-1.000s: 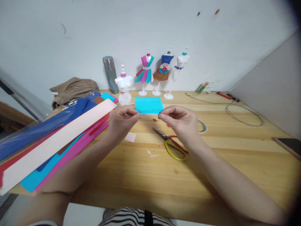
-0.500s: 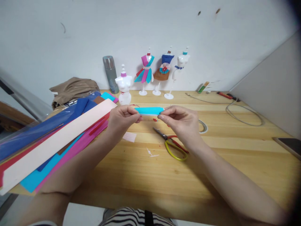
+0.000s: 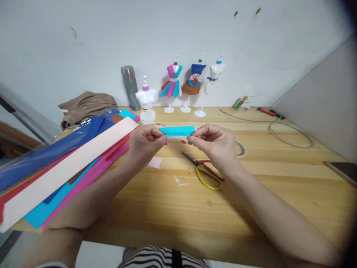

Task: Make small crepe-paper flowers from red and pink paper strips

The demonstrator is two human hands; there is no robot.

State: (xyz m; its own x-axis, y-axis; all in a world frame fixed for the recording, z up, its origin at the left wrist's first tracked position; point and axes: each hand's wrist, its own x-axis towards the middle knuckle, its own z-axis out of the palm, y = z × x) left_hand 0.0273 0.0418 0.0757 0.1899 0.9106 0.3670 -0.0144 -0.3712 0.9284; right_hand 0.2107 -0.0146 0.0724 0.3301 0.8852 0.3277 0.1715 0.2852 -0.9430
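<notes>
A short bright blue strip [image 3: 178,131] with a white lower edge is stretched level above the wooden table [image 3: 173,219]. My left hand [image 3: 146,143] pinches its left end between thumb and fingers. At the right end, my right hand [image 3: 214,143] has a similar pinch. Scissors [image 3: 205,171] with one red and one yellow-green handle lie below my right hand. A small pale pink lined piece [image 3: 155,162] and thin white scraps [image 3: 180,181] are on the table near them. Beyond my left hand stands a white mannequin [image 3: 146,100] with a purple neck band.
Long coloured sheets [image 3: 69,167] cover the left side, beside brown cloth [image 3: 89,104]. Three mannequins, one with a pink and blue dress [image 3: 173,83], stand by the wall near a flask [image 3: 130,89]. A tape roll [image 3: 241,149], cable [image 3: 275,136] and phone [image 3: 344,172] are at right.
The blue strip has tilted slightly, and more of its white lower edge shows. Both hands keep their pinch on its ends, almost unmoved.
</notes>
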